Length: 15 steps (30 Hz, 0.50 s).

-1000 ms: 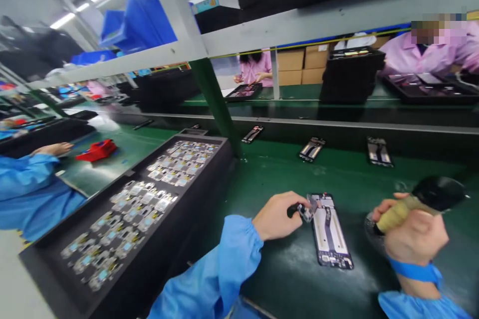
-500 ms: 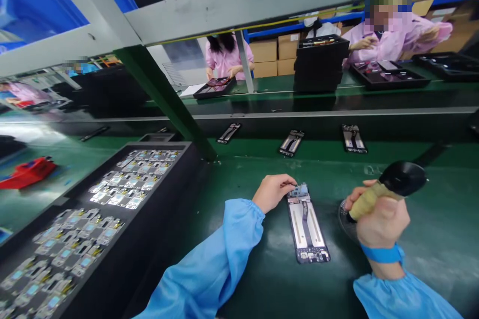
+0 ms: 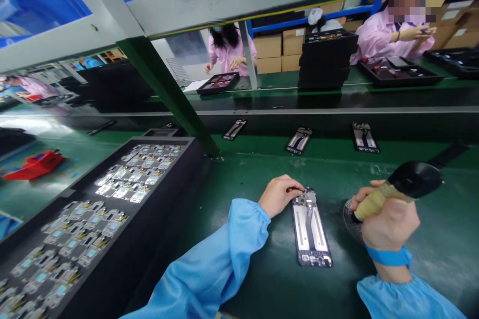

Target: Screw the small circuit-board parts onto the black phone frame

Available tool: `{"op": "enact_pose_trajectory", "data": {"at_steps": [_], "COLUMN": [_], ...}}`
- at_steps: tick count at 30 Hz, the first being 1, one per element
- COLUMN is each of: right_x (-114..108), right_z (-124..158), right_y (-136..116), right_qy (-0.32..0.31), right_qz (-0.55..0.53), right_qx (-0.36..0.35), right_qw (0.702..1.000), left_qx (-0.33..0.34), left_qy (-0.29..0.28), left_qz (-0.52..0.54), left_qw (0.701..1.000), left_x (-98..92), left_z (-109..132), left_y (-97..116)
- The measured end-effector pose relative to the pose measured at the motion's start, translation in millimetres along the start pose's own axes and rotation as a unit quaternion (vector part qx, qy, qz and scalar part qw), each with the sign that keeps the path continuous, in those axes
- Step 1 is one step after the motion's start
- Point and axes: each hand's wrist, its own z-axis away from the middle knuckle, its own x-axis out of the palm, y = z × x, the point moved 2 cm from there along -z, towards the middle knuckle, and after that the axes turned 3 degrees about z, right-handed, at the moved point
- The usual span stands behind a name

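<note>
My left hand (image 3: pixel 281 196) is closed, its thumb and fingertips pinched at the top left corner of an opened phone (image 3: pixel 312 232). A small circuit board (image 3: pixel 305 199) lies in the upper end of that phone, touched by those fingers. The phone lies flat, with a dark flex cable running down its silvery middle. My right hand (image 3: pixel 389 222) is wrapped around the yellowish grip of what looks like an electric screwdriver (image 3: pixel 413 179), its black rear end pointing up and right. Under its lower end sits a round, dotted dish (image 3: pixel 352 224), partly hidden by the hand.
At the left, a black foam tray (image 3: pixel 164 209) holds several rows of circuit boards. Several opened phones (image 3: pixel 299 140) lie along the back ledge. A green post (image 3: pixel 168 94) slants behind the tray. People in pink work across the bench, and a red bin (image 3: pixel 35 165) stands far left.
The circuit board, tilted and bluish before, now lies flatter in the phone's upper end. My left hand stays at that corner. The whole view has shifted slightly.
</note>
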Motion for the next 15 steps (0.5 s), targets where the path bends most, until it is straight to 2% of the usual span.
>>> {"op": "enact_pose_trajectory", "data": {"at_steps": [7,12,15], "right_x": [0.8,1.1,0.8], "right_z": [0.1,-0.3,0.5], "right_y": [-1.2,-0.5,-0.4], "right_qy": [0.0,-0.001,-0.003], "right_qz": [-0.002,-0.006,-0.004], "right_qx": [0.015,0.009,0.021], "right_qw": [1.0,1.0,1.0], "left_qx": [0.033,0.071,0.068], "left_qy": [0.032,-0.007,-0.017], "left_qz": [-0.092,-0.122,-0.165], "left_qw": [0.995,0.99,0.984], "left_x": [-4.9,-7.8,-5.8], "left_z": [2.9,18.5,27.4], "left_y": [-1.2,5.9,10.6]}}
